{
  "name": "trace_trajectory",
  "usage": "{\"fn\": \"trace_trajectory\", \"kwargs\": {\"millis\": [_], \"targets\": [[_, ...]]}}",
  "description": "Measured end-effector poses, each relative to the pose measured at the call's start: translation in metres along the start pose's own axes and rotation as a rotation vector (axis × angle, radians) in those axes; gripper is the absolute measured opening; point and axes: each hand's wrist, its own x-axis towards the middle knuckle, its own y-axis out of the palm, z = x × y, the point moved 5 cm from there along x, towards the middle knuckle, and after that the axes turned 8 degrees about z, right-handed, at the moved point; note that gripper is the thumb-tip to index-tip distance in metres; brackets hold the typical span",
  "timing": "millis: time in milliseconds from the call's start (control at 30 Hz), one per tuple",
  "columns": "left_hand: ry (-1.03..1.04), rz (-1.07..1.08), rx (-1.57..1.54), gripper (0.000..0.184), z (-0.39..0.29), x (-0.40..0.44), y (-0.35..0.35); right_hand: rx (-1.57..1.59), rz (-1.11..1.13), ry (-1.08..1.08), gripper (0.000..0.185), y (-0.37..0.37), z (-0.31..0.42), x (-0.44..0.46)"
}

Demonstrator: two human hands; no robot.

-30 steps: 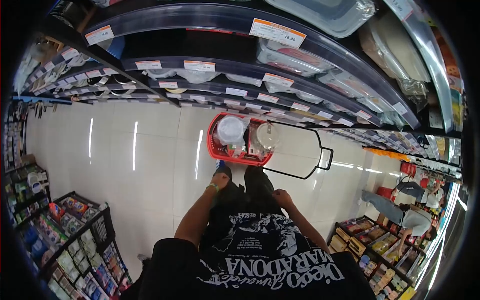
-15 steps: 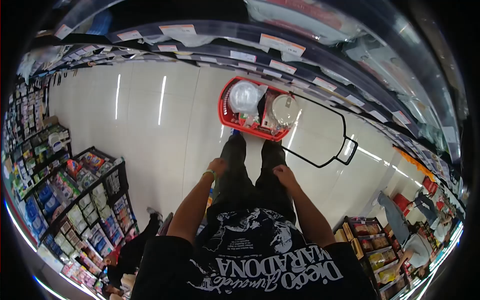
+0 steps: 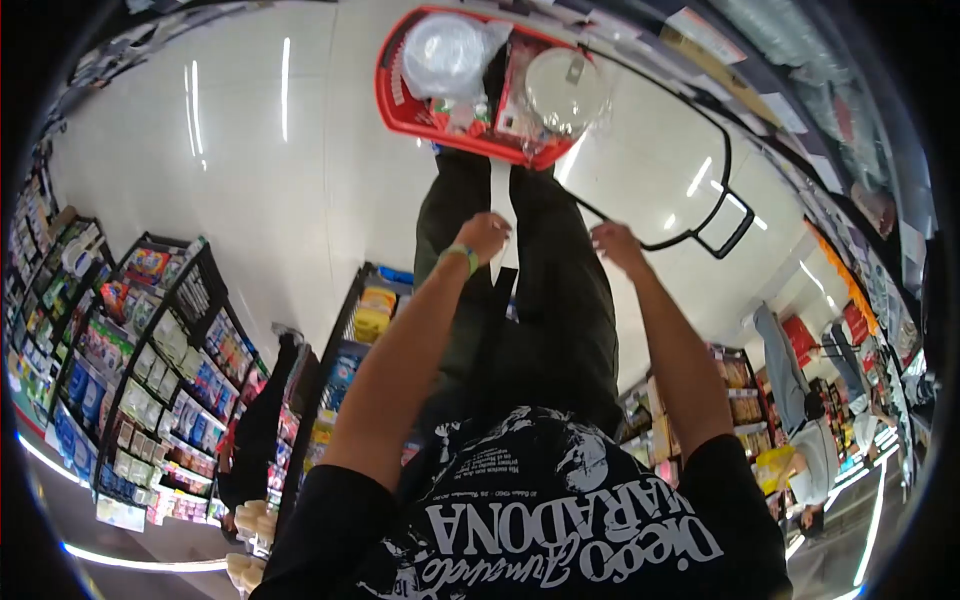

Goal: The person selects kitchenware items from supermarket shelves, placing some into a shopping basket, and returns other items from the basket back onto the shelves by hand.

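Observation:
My left hand (image 3: 486,236), with a green-yellow band at the wrist, hangs in front of the dark trousers, fingers curled. My right hand (image 3: 617,246) is beside the other trouser leg, its fingers bent; whether they touch anything is too small to tell. Beyond both hands, a red basket (image 3: 393,107) stands on the floor at my feet. Inside it are wrapped white round containers (image 3: 443,57) on one side and a cream round lid (image 3: 563,92) in clear wrap on the other. The basket's long black handle (image 3: 727,150) extends to the right, apart from my hands.
Shelves with price tags (image 3: 706,33) curve along the top right. Racks of packaged goods (image 3: 150,350) stand at the left. A person in black (image 3: 257,430) is at the lower left, and a person in a grey top (image 3: 815,455) is at the right.
The view has tilted down, so the basket and shelves sit higher in the frame. Both hands have risen away from the thighs and come forward. More of the racks and people shows below.

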Motion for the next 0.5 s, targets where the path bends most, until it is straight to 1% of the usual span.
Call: {"fn": "trace_trajectory", "kwargs": {"millis": [67,133,200,267,333,400,433,467,500], "targets": [[0.039,0.026,0.250,0.023,-0.018,0.010,-0.019,0.110,0.034,-0.082,0.030,-0.010,0.001,0.029],[0.314,0.059,0.475,0.025,0.016,0.049,-0.028,0.024,-0.011,-0.038,0.030,-0.017,0.034,0.048],[0.202,0.029,0.162,0.027,0.025,0.060,-0.059,0.146,0.035,-0.127,0.029,-0.017,0.060,0.077],[-0.045,0.023,-0.216,0.027,0.009,0.056,-0.091,0.143,-0.005,-0.089,0.028,-0.013,0.104,0.094],[-0.043,0.017,-0.220,0.026,0.025,0.075,-0.119,0.047,0.040,-0.176,0.029,-0.010,0.145,0.112],[-0.101,-0.053,-0.169,0.025,0.003,0.070,-0.146,-0.063,0.107,-0.192,0.030,-0.004,0.182,0.124],[-0.089,-0.096,-0.092,0.025,0.012,0.080,-0.160,-0.117,0.137,-0.203,0.031,0.000,0.192,0.133],[-0.087,-0.143,-0.044,0.025,0.021,0.089,-0.172,-0.065,0.122,-0.224,0.031,0.004,0.198,0.144],[-0.067,-0.189,-0.081,0.024,0.023,0.093,-0.183,-0.011,0.110,-0.243,0.031,0.009,0.197,0.159]]}}
